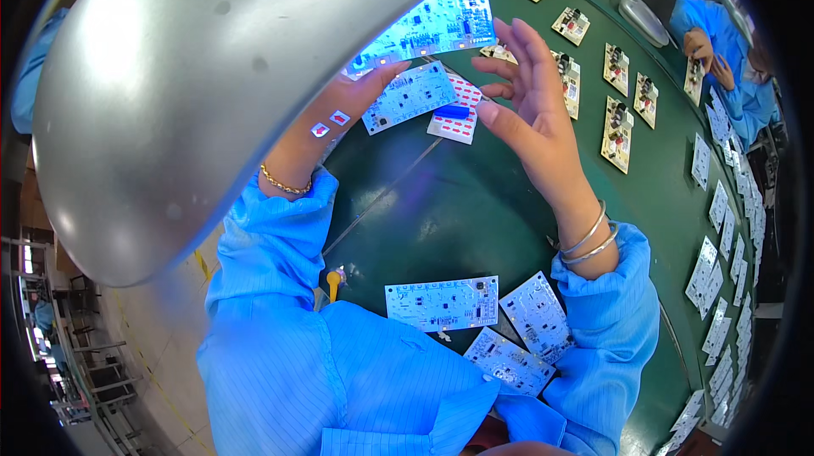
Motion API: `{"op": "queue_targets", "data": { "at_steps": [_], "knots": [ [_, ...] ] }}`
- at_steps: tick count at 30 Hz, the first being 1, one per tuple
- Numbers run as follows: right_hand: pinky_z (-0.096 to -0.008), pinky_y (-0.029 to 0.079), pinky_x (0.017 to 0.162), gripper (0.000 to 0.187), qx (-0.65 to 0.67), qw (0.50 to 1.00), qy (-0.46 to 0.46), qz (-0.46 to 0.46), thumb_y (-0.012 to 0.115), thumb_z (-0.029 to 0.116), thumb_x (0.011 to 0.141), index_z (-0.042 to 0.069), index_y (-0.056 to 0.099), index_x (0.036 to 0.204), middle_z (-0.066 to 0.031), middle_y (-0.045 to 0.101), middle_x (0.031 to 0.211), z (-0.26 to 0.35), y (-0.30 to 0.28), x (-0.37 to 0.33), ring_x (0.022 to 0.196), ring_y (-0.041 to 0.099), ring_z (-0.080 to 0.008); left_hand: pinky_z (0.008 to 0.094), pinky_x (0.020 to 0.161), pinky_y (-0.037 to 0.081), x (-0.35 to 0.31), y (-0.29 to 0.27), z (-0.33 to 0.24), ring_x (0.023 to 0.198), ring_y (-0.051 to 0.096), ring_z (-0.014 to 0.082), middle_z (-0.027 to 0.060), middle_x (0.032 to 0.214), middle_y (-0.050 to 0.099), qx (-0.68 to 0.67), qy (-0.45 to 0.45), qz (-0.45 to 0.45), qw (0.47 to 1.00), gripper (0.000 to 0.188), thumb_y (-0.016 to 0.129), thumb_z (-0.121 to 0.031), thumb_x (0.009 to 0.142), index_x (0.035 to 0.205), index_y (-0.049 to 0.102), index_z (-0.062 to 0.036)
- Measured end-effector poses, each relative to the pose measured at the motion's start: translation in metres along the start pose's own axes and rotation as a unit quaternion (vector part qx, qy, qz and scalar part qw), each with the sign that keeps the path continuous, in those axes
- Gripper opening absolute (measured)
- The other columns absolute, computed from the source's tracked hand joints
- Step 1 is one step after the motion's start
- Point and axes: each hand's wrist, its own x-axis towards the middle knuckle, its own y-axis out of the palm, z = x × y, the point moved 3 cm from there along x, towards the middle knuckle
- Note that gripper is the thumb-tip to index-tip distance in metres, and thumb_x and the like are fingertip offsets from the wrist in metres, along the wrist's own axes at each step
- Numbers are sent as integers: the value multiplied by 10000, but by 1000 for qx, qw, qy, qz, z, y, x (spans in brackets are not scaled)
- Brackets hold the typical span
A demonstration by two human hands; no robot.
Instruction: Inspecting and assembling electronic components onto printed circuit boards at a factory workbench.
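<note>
A white circuit board (441,23), lit blue-white, is partly hidden by the grey lamp hood. My left hand (360,95) grips its near left side with the thumb; the hood and board hide the other fingers. Two red arrow stickers are on the back of that hand. Just right of the board, my right hand (534,87) is open, fingers apart and holding nothing. Below lies another white circuit board (409,98), overlapping a sheet of red arrow stickers (458,127). A blue bar-shaped piece (452,112) rests on the sheet.
The large grey lamp hood (170,117) fills the upper left. White boards (443,303) lie near my body on the green table (398,227). Yellowish boards with components (617,134) stand farther right, beside rows of white boards (704,278). A co-worker's hands (710,57) handle a board.
</note>
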Motion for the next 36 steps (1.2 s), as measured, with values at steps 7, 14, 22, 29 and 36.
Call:
{"op": "queue_targets", "data": {
  "at_steps": [7, 14, 22, 29, 36],
  "knots": [
    [-291, 365, 846, 676, 56, 998, 18, -8, 537, 64, 739, 56, 174, 1310, -141, 268, 1318, 2, -2, -2, 1053, 422, -205, 309, 818, 427, 9, 0, -10, 1003, 475, 234, 142, 1080, 450, -15, 24, -8, 1000, 667, 685, -238, 691, 1204, 317, -23],
    [-309, 339, 890, 638, -74, 995, 50, -41, 524, 107, 756, 37, 201, 1301, -151, 376, 1249, 2, -19, -6, 1060, 419, -210, 230, 570, 449, 0, 14, 8, 634, 558, 139, 95, 817, 598, -230, -208, 106, 945, 510, 312, -430, 889, 1070, 513, 3],
    [-295, 308, 913, 672, -40, 999, 5, -25, 555, 143, 750, 16, 206, 1310, -137, 307, 1312, -2, -19, -12, 1158, 346, -198, 242, 303, 389, -22, 46, 1, 426, 552, 188, 178, 741, 606, -768, -416, 231, 429, 450, 310, -360, 886, 982, 530, 20],
    [-314, 297, 914, 696, -253, 966, -54, 3, 594, 213, 737, 70, 235, 1315, -90, 297, 1327, 9, -13, -16, 1168, 325, -188, 220, 301, 354, -27, 52, -5, 401, 508, 162, 160, 676, 591, -842, -442, 153, 268, 427, 363, -358, 871, 885, 557, 22],
    [-331, 285, 934, 705, -339, 934, -117, 8, 617, 191, 718, 81, 250, 1309, -101, 302, 1317, 25, -1, -19, 1171, 321, -220, 200, 253, 296, -25, 53, -13, 315, 431, 111, 160, 609, 560, -885, -387, 135, 221, 442, 325, -330, 888, 854, 544, 53]
  ]
}}
